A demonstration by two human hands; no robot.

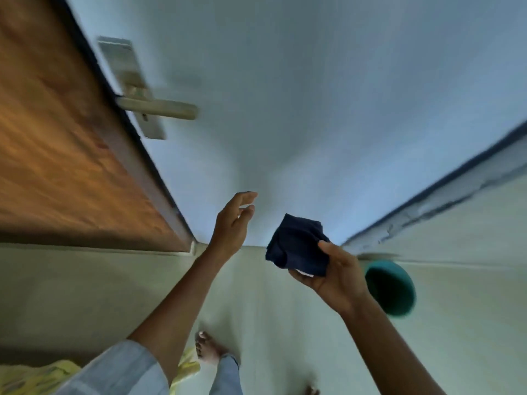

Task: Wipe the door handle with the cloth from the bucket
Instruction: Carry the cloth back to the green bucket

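A person's right hand [333, 276] holds a folded dark navy cloth [296, 245] in its grip, clear of the round teal plastic bucket [392, 289] on the floor. The left hand [232, 223] reaches forward, fingers spread and empty. The pale metal lever door handle [159, 107], well above, appears not yet wiped.

We've got a dark navy cloth [296, 246], plain with no pattern, pinched in our right hand [333, 276]. Just right of that hand sits a teal bucket [395, 289]. Up and left of our left hand [232, 223] there's a pale, dull silvery-beige door handle [159, 108] on a matching plate, next to a warm orange-brown woodgrain door [65, 155]. The wall [313, 95] behind both hands is light blue-grey, the floor [271, 309] under them pale greenish-grey. Our left sleeve [119, 369] is light blue-grey too.
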